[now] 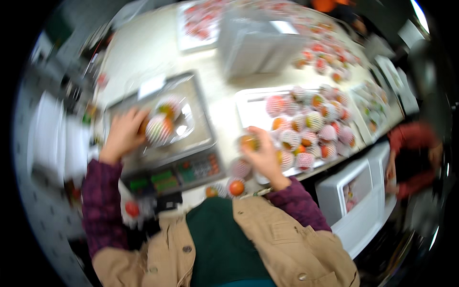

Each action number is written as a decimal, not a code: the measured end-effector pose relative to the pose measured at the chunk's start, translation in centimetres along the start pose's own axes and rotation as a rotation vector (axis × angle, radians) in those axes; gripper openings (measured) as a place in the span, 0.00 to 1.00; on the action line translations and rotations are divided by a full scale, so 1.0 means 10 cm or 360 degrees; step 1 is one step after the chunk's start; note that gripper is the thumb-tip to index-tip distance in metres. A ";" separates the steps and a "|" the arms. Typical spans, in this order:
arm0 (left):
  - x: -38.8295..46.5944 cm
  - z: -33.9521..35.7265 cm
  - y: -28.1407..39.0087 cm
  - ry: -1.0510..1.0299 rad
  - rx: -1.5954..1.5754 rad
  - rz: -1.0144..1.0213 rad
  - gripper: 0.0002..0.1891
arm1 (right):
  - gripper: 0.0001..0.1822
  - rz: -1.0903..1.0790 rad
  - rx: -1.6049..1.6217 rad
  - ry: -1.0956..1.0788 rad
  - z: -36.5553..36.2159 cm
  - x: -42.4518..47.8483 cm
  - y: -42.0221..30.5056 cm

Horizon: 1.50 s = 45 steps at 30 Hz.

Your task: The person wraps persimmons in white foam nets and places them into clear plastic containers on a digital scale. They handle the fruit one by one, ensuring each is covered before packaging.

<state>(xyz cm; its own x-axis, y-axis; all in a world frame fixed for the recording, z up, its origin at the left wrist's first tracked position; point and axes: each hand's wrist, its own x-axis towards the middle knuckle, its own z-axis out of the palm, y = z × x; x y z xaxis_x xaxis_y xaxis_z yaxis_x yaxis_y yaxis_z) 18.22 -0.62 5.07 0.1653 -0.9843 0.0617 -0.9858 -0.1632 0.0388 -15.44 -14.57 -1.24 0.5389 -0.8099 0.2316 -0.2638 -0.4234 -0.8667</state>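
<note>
My left hand (125, 132) is at the left edge of a group of round fruits in foam nets (159, 127), its fingers curled on one of them. The fruits lie on clear plastic film over the metal pan of a weighing scale (200, 107), which has a display and keys (197, 170) on its near side. My right hand (263, 152) holds an orange-green round fruit (250, 142) between thumb and fingers, left of a white tray (251, 98) piled with net-wrapped fruits (315, 121). Near my body lie a bare red-orange fruit (236, 187) and a netted one (214, 191). The picture is blurred.
A grey-white box or stack of bags (256, 46) stands behind the trays. Another tray of fruits (200, 21) is at the back, with loose netted fruits (330, 53) at the back right. White foam boxes (358, 201) stand off the table's right side, near a co-worker's red sleeves (412, 138).
</note>
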 end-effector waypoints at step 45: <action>0.15 0.58 2.25 -0.0705 -0.3684 -0.0198 0.30 | 0.27 -0.0541 -0.0252 -0.0335 -0.72 -0.04 -0.51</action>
<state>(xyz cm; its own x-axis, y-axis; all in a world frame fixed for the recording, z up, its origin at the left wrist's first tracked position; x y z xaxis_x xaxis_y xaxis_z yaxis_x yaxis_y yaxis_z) -3.82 -6.18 0.29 -0.1254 -0.9805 -0.1515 0.7175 -0.1951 0.6686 -20.08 -15.01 6.25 0.7636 -0.5201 0.3827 -0.1537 -0.7220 -0.6746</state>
